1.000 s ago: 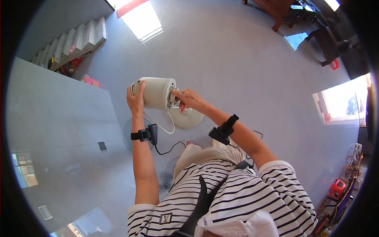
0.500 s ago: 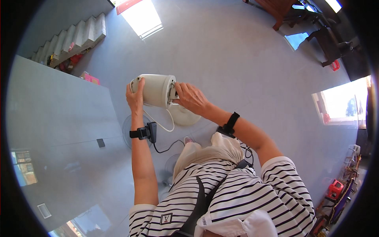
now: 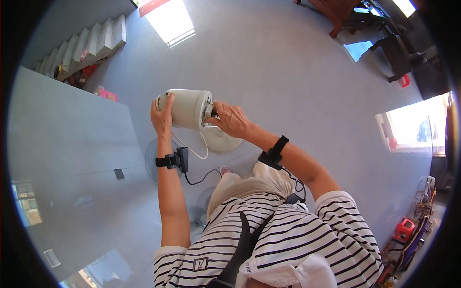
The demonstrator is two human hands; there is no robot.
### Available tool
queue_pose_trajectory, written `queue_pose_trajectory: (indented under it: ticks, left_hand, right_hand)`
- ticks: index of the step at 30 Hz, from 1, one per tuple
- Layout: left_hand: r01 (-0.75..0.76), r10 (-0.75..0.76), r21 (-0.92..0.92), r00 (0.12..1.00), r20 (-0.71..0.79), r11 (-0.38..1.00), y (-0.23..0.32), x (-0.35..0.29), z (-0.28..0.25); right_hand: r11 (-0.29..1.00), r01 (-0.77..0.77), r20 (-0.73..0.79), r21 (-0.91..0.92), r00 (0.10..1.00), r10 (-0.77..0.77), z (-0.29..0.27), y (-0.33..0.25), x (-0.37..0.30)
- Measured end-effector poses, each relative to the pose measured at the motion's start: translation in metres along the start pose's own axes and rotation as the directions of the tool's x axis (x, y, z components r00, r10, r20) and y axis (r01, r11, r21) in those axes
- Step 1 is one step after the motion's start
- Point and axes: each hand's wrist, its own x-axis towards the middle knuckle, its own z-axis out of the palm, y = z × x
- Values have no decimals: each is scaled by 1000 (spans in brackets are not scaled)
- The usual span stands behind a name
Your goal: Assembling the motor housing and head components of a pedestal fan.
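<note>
Left grip point(image 3: 162, 114) on cream housing point(image 3: 186, 108), cylindrical, sideways, pale cord point(image 3: 206, 146) below

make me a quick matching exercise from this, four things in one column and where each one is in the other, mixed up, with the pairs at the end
Things:
1. left hand
2. right hand
3. cream cord
4. staircase

Places:
A. hanging in a curve below the cream motor housing
B. in the upper left of the picture
C. with its fingers at the motor housing's right end
D. around the motor housing's left end

Pairs: 1-D, 2-C, 3-A, 4-B
</note>
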Motion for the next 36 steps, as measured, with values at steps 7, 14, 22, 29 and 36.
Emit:
queue_pose_trajectory:
  ticks: [7, 14, 22, 29, 36]
  left_hand:
    - [-14, 14, -8, 1000, 12, 1000, 4, -3, 1]
    - [-20, 26, -118, 998, 54, 993, -2, -1, 2]
    - [27, -18, -177, 999, 51, 984, -5, 2, 3]
    - [-8, 15, -125, 998, 56, 992, 1, -1, 0]
    - [-5, 13, -162, 999, 48, 987, 0, -1, 2]
  right_hand:
    - [871, -172, -48, 460, 975, 217, 13, 3, -5]
    - [554, -538, 334, 636, 839, 431, -11, -7, 2]
    - [931, -279, 78, 237, 960, 268, 10, 6, 0]
    - [983, -176, 29, 52, 984, 175, 14, 8, -3]
    - [941, -138, 48, 310, 990, 130, 7, 13, -5]
